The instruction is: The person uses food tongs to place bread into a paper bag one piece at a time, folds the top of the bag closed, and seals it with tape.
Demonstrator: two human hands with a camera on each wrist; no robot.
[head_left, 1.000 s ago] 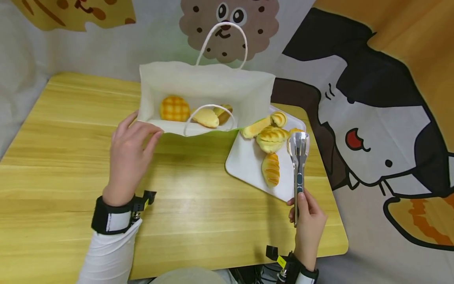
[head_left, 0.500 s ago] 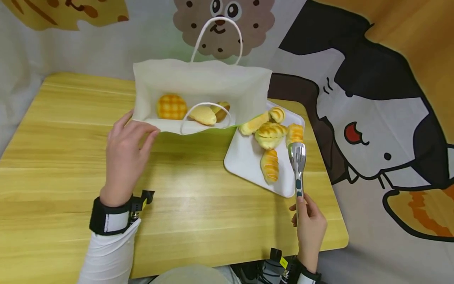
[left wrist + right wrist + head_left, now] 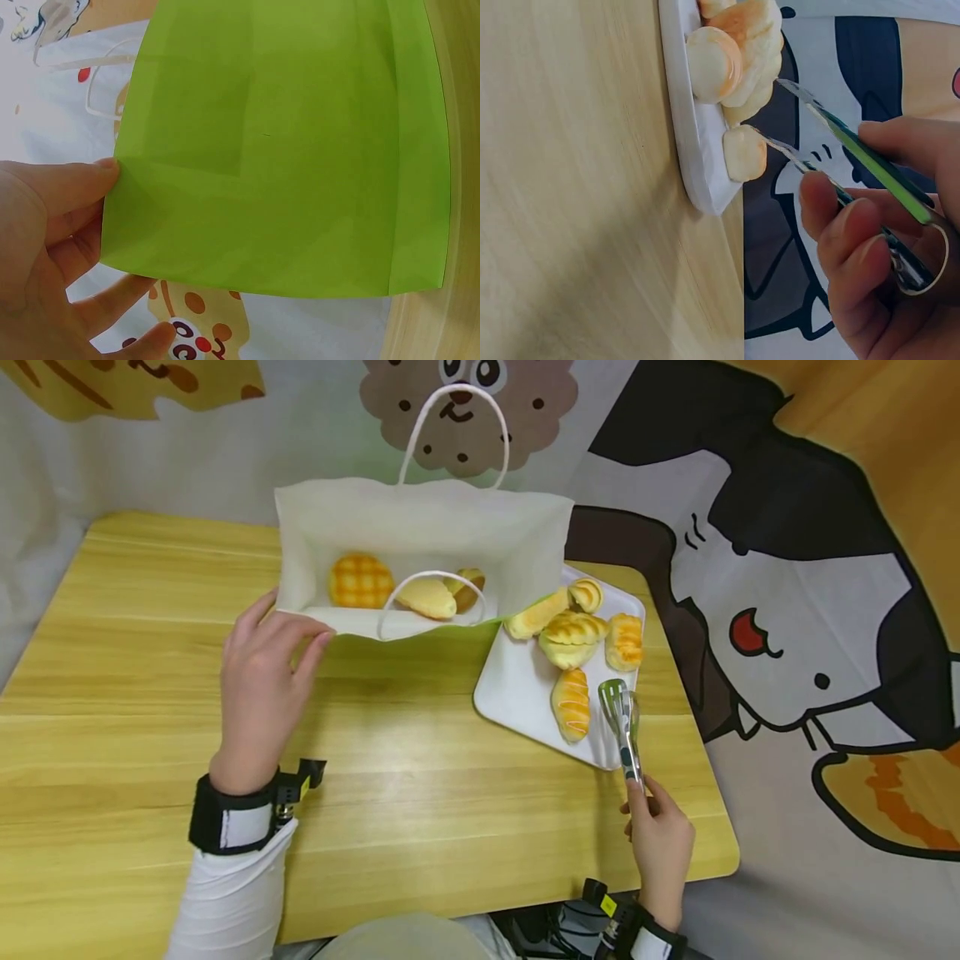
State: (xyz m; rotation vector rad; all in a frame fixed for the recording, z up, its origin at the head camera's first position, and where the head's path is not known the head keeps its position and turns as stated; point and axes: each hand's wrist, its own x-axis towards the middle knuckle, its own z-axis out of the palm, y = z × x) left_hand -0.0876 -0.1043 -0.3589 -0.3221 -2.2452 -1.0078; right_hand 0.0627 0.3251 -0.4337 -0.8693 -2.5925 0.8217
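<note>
My left hand [image 3: 262, 689] pinches the near left rim of a paper bag [image 3: 427, 518], white inside and green outside. In the left wrist view the thumb lies along the edge of the green side [image 3: 300, 150]. Inside the bag lie a round grid-marked bun [image 3: 361, 581], a pale bread piece [image 3: 427, 598] and a browner one [image 3: 465, 589]. My right hand [image 3: 663, 839] grips metal tongs [image 3: 621, 718]; their arms stand apart with nothing between the tips. The tips are above the white tray's near right part, beside a striped roll [image 3: 572, 706].
On the white tray [image 3: 510, 693] are several breads: a long one [image 3: 536, 613], a small twisted one [image 3: 586, 595], a layered one [image 3: 572, 639] and a rectangular one [image 3: 624, 642]. The bag overhangs the tray's left corner. The wooden table [image 3: 420, 777] ends just right of the tray.
The tongs have drawn back toward the person from the rectangular bread, uncovering it, and have turned with their arms spread. My left hand keeps its hold on the bag.
</note>
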